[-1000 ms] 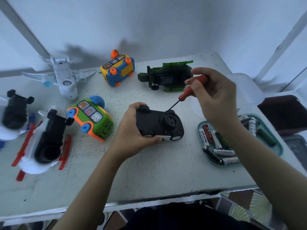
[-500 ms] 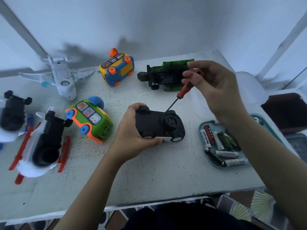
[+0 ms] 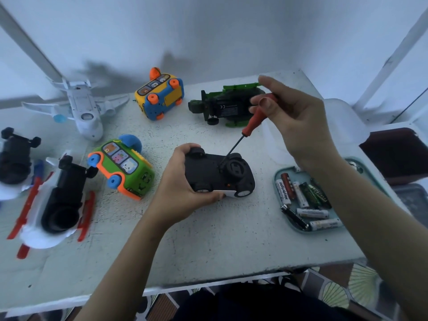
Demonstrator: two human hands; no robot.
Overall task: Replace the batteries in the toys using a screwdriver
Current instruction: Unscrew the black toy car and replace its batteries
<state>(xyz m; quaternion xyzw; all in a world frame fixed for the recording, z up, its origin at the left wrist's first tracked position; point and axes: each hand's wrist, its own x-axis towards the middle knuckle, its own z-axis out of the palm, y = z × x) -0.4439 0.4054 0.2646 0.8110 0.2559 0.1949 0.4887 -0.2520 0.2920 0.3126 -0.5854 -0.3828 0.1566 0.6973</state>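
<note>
A black toy car (image 3: 220,173) lies upside down on the white table (image 3: 208,239), wheels up. My left hand (image 3: 180,186) grips its left end, thumb along the near side. My right hand (image 3: 294,117) pinches the red handle of a screwdriver (image 3: 252,122) between thumb and fingers. The thin shaft slants down to the left and its tip sits on the car's underside beside a round black part. A teal tray (image 3: 278,181) at the right holds several loose batteries (image 3: 305,200).
Other toys surround the car: a green bus (image 3: 122,167), a yellow and blue bus (image 3: 161,96), a green vehicle (image 3: 228,106) on its side, a white plane (image 3: 81,107), and two black and white toys (image 3: 58,198) at the left. The table's near edge runs below my forearms.
My right hand has turned on the screwdriver handle, fingers now spread higher. The tip stays on the car's underside. My left hand keeps its hold on the car.
</note>
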